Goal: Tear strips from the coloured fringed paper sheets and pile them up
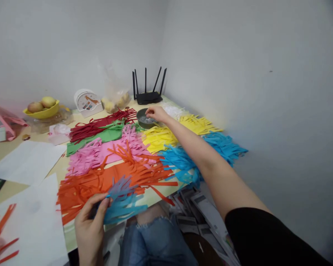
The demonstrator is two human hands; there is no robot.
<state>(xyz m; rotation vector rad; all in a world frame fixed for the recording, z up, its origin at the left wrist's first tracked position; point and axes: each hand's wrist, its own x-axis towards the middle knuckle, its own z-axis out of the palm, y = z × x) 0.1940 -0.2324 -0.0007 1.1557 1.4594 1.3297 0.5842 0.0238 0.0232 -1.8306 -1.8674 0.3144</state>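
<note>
My left hand [93, 218] pinches a blue fringed paper tassel [124, 207] between thumb and fingers, near the front table edge. Its strips spread out to the right and look smeared by motion. My right hand [157, 113] reaches across to a dark green round bowl [145, 120], fingertips closed together over its rim. Small clear pieces lie in the bowl, too small to name. Between the hands lie fringed paper bundles: orange [108, 179], pink [111, 149], green [97, 137], dark red [100, 125], yellow [161, 138] and blue [180, 162].
White paper sheets [27, 162] lie on the left, with an orange tassel [0, 232] on one. Behind stand a yellow fruit bowl [41, 113], a giraffe-print holder [88, 103], a plastic bag [115, 98] and a black router [149, 97]. White strips [173, 110] lie beside my right hand.
</note>
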